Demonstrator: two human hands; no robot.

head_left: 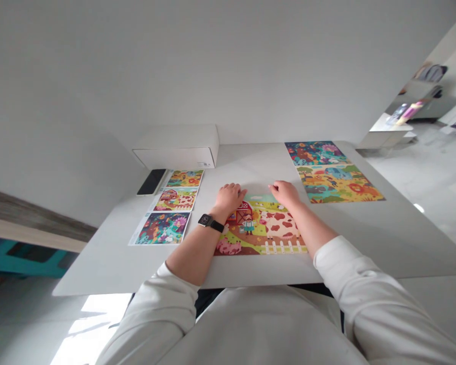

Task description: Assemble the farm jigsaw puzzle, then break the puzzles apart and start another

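A colourful farm jigsaw puzzle (pixel 266 228) with a red barn, a spotted cow and a white fence lies flat on the white table (pixel 383 233) right in front of me. My left hand (pixel 230 196) rests on its upper left edge, fingers curled and pressed down, a black watch on the wrist. My right hand (pixel 285 192) presses on the upper right edge of the same puzzle, fingers bent downward. Neither hand lifts anything; whether a loose piece sits under the fingers is hidden.
Two finished puzzles (pixel 332 175) lie at the back right. Three picture cards (pixel 171 208) sit in a column on the left, beside a dark phone (pixel 151 181). A white box (pixel 178 147) stands against the wall behind them.
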